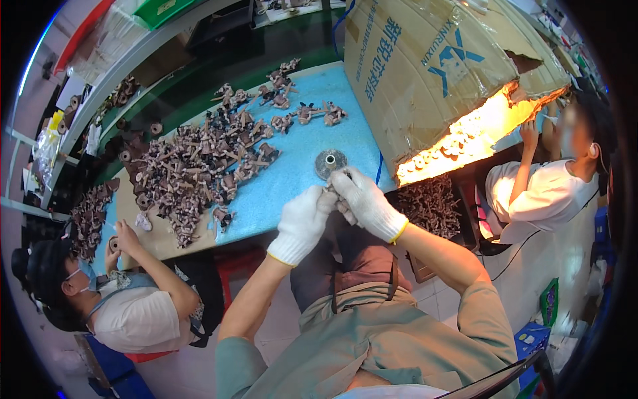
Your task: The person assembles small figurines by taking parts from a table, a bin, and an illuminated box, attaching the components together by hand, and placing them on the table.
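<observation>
At twelve o'clock stands a worktable [325, 130] topped in pale blue sheeting, a dark green surface [309, 41] behind it. A grey metal rail [141, 61] slants across ten o'clock, a bright light strip [32, 61] farther out. Orange light [458, 138] glows at two o'clock from a large cardboard box [419, 73]. Pale tiled floor [522, 279] spreads at four; a red stool [234, 268] sits at eight

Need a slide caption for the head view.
Gloved left hand and right hand together beside a grey disc, small brown pieces heaped on the blue sheet.
</observation>
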A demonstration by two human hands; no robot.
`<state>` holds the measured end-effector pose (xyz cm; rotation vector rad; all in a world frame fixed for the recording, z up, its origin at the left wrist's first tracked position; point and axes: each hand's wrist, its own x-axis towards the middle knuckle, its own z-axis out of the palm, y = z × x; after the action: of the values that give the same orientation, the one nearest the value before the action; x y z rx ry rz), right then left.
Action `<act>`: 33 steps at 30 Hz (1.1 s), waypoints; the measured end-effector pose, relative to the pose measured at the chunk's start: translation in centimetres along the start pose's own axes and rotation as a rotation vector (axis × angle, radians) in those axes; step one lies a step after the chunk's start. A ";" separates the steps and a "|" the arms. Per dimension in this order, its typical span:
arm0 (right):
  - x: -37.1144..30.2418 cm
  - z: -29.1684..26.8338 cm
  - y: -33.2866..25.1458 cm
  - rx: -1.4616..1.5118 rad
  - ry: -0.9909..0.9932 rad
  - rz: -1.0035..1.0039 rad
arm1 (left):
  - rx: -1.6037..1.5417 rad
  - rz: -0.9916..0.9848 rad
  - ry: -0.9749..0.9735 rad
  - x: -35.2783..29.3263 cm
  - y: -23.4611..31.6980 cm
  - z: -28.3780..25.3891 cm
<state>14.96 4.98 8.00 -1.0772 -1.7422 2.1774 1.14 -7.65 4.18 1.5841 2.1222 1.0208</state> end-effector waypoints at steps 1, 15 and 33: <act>-0.1 0.5 0.0 0.014 0.039 -0.138 | 0.005 0.003 -0.007 -0.3 0.3 -0.3; -0.2 -0.6 1.8 -0.562 0.144 -0.686 | -0.974 -0.353 -0.020 -1.0 3.1 -1.4; -7.4 -13.4 2.1 -0.276 0.127 -0.012 | -0.529 -0.407 0.665 2.6 -3.7 -8.9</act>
<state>29.19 10.96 8.44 -1.2306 -2.0238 1.8536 -7.90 -8.98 8.29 0.5721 2.1320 1.9192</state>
